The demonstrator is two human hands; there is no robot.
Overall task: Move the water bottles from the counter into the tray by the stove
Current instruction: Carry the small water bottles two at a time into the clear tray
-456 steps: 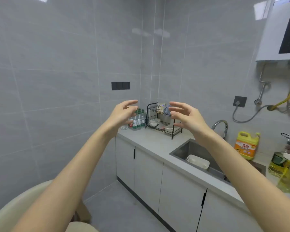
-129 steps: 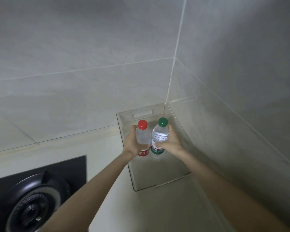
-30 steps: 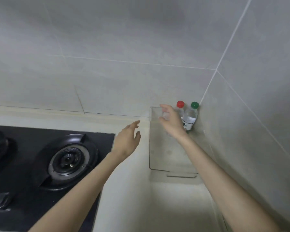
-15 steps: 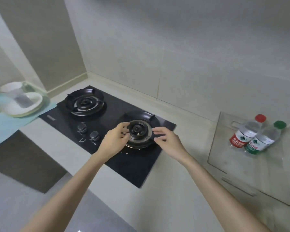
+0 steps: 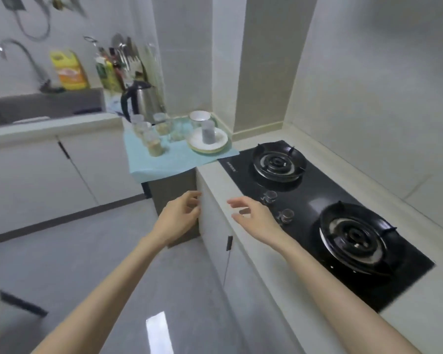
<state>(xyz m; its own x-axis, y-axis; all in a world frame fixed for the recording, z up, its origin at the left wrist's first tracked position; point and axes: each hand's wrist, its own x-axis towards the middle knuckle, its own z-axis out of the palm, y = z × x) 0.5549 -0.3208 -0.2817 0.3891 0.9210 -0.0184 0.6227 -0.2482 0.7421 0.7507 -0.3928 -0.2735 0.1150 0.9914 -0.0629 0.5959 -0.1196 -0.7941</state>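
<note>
Water bottles: none in view now, & the tray isn't in frame either, so can't tell how many are left to move. Left hand (image 5: 179, 217) and right hand (image 5: 253, 218) both hold nothing, fingers loose and spread, near each other in front of the body. Right one is over the counter edge (image 5: 220, 190) just beside the stove (image 5: 304, 190) knobs; left one is off the edge, over the floor.

Step in hand is prob. the walk to fetch bottles. To do it well:
- Swing wide of the blue cloth (image 5: 164, 159) w/ its glasses (image 5: 155, 146) and the kettle (image 5: 141, 100) at the corner.
- Scan the counter by the sink (image 5: 44, 106) for bottles.
- Take one per hand, gripped round the body, not the cap, and kept upright.
</note>
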